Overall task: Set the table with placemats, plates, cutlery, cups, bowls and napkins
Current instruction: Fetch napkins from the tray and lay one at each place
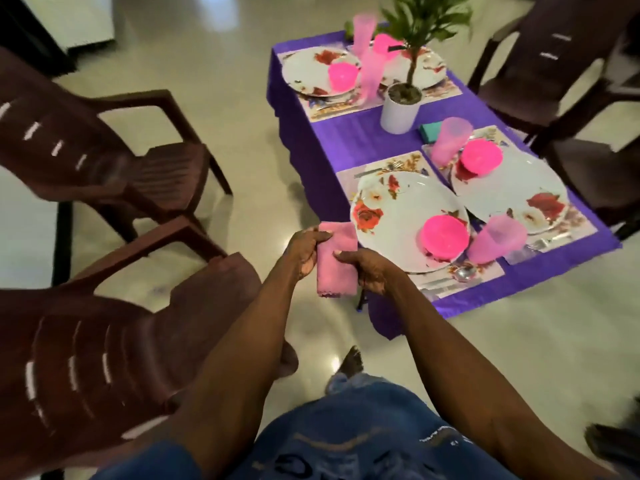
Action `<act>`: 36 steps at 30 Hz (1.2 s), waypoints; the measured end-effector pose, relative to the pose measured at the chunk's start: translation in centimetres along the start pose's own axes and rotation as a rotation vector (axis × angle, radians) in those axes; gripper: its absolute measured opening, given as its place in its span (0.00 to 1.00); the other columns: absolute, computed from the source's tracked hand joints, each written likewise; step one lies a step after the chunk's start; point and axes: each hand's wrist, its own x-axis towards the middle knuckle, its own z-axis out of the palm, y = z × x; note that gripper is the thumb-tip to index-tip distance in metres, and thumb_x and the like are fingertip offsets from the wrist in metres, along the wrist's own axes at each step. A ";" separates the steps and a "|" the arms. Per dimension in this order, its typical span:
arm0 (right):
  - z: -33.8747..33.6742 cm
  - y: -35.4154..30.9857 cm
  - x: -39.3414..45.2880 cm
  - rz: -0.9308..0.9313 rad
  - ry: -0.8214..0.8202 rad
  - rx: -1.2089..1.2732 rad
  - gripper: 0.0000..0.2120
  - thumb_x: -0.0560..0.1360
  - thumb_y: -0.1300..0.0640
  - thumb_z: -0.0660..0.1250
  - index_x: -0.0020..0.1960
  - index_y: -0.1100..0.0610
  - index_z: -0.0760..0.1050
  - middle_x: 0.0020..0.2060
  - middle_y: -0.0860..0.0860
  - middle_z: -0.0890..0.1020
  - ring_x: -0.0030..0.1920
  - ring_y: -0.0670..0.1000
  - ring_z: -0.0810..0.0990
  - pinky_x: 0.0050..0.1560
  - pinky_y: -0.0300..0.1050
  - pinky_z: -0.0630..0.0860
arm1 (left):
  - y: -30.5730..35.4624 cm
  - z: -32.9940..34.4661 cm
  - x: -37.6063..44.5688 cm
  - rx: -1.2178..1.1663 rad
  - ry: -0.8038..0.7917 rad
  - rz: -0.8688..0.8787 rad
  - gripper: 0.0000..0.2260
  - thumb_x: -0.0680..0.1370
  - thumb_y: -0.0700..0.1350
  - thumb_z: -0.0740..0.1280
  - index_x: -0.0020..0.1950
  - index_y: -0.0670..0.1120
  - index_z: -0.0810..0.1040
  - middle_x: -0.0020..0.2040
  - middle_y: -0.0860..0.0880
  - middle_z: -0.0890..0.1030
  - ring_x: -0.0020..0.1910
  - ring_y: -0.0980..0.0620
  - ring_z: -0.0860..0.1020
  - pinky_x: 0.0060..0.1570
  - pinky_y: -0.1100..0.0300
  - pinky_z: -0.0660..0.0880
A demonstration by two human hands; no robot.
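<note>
While I look down, my left hand (pixel 304 252) and right hand (pixel 363 268) both pinch a folded pink napkin (pixel 336 263), each grip closed on its edge, held in the air just off the near corner of the surface (pixel 346 140). Nearest it sits a plate (pixel 398 209) carrying a pink bowl (pixel 445 237), beside a cup (pixel 495 242).

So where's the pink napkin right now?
In the head view, the pink napkin is held folded between the left hand and right hand, off the table, just left of the nearest floral plate.
</note>
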 end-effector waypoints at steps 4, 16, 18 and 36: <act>-2.8 -1.7 0.9 -0.097 0.272 0.002 0.06 0.77 0.61 0.67 0.52 0.62 0.77 0.47 0.57 0.83 0.48 0.56 0.81 0.51 0.50 0.79 | 2.0 4.3 3.5 0.159 -0.013 -0.003 0.10 0.76 0.36 0.69 0.57 0.38 0.79 0.52 0.39 0.83 0.49 0.44 0.79 0.55 0.48 0.76; -11.1 -6.3 -2.2 -0.386 0.685 0.305 0.10 0.76 0.61 0.68 0.58 0.60 0.77 0.50 0.57 0.83 0.49 0.56 0.82 0.51 0.51 0.80 | 2.7 19.6 10.1 0.763 0.030 0.355 0.08 0.77 0.42 0.61 0.43 0.44 0.80 0.42 0.47 0.82 0.41 0.47 0.77 0.42 0.53 0.73; -12.3 -6.7 -3.0 -0.422 0.773 0.384 0.15 0.75 0.60 0.70 0.61 0.61 0.76 0.54 0.58 0.83 0.53 0.59 0.82 0.56 0.56 0.79 | 2.3 22.1 10.8 0.857 -0.045 0.423 0.09 0.78 0.41 0.61 0.43 0.43 0.79 0.43 0.46 0.82 0.42 0.46 0.76 0.44 0.53 0.72; -7.5 -8.3 0.9 -0.516 1.300 0.891 0.06 0.76 0.63 0.62 0.51 0.58 0.75 0.36 0.52 0.82 0.36 0.49 0.81 0.31 0.39 0.77 | 3.4 21.7 19.1 1.267 -0.806 0.632 0.09 0.80 0.43 0.61 0.44 0.42 0.78 0.44 0.41 0.83 0.45 0.39 0.78 0.39 0.53 0.68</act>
